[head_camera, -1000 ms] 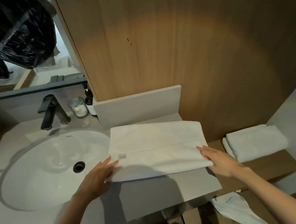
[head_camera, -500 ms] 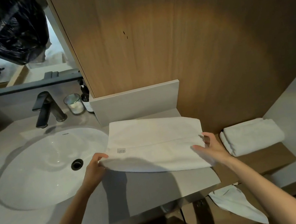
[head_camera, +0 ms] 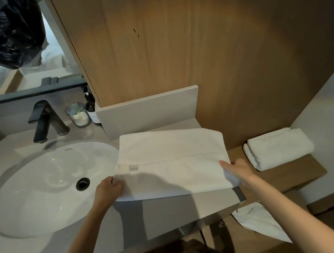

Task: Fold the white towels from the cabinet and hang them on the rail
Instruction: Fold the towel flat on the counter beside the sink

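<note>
A white towel (head_camera: 173, 160) was laid flat on the grey countertop (head_camera: 174, 209), beside the sink (head_camera: 51, 187); 2nd folded towel (head_camera: 280, 148) was set on wood shelf (head_camera: 294, 174), R side.

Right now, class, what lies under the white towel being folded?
The towel lies on the grey countertop; left hand and right hand grip its near corners. Anything beneath is hidden.

Mid-frame, left hand (head_camera: 108, 190) and right hand (head_camera: 238, 169) grip the towel's (head_camera: 173, 158) near corners on the counter (head_camera: 174, 212).
</note>
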### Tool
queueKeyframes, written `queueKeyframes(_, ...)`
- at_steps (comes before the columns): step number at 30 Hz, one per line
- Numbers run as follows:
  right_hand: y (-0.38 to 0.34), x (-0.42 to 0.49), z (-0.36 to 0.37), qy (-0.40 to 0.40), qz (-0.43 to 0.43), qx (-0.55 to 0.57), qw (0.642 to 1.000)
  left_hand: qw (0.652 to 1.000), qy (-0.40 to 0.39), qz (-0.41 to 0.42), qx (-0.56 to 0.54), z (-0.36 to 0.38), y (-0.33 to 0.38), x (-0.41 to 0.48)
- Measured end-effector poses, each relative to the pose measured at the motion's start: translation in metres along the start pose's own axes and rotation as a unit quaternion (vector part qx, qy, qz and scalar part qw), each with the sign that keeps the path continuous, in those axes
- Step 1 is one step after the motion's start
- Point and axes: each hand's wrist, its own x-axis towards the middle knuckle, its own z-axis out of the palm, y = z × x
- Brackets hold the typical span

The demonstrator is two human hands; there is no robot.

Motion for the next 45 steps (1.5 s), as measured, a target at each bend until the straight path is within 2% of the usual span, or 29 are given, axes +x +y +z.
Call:
queueKeyframes(3, 0.0, -0.004, -0.002, 0.014, -0.009, 0.039, 0.999, 0.999, 0.021, 0.02, 0.032, 0.0, 0.001, 0.006)
queueKeyframes(9, 0.001, -0.032, -0.004, 0.02, -0.141, -0.026, 0.989, 0.991, 0.062, 0.117, 0.02, 0.003, 0.007, -0.006)
queueKeyframes(14, 0.012, -0.041, -0.01, 0.025, -0.129, -0.003, 0.991, 0.995, 0.072, 0.068, 0.023, 0.007, 0.01, -0.004)
queueKeyframes(22, 0.018, -0.035, -0.007, 0.074, -0.123, -0.105, 0.984, 0.998, 0.063, 0.025, 0.016, 0.014, 0.01, 0.003)
queueKeyframes(29, 0.02, -0.032, -0.006, 0.095, -0.148, -0.241, 0.955, 0.996, 0.075, -0.014, 0.035, 0.015, 0.009, 0.002)
queueKeyframes(36, 0.023, -0.029, 0.001, 0.133, -0.147, -0.254, 0.947, 0.993, 0.101, -0.036, 0.047, 0.015, 0.015, -0.006)
queueKeyframes(38, 0.022, -0.031, 0.002, 0.167, -0.174, -0.252, 0.937, 0.985, 0.164, 0.01, 0.059, 0.017, 0.02, -0.011)
queueKeyframes(39, 0.021, -0.033, 0.004, 0.188, -0.213, -0.26, 0.923, 0.975, 0.204, 0.056, 0.07, 0.018, 0.022, -0.012)
queueKeyframes(41, 0.02, -0.037, 0.012, 0.212, -0.313, -0.284, 0.881, 0.953, 0.23, 0.162, 0.115, 0.026, 0.028, -0.01)
queueKeyframes(43, 0.012, -0.046, 0.027, 0.167, -0.387, -0.324, 0.847, 0.935, 0.189, 0.263, 0.144, 0.043, 0.039, -0.012)
queueKeyframes(45, 0.003, -0.056, 0.049, 0.065, -0.404, -0.362, 0.838, 0.925, 0.113, 0.33, 0.147, 0.065, 0.054, -0.023)
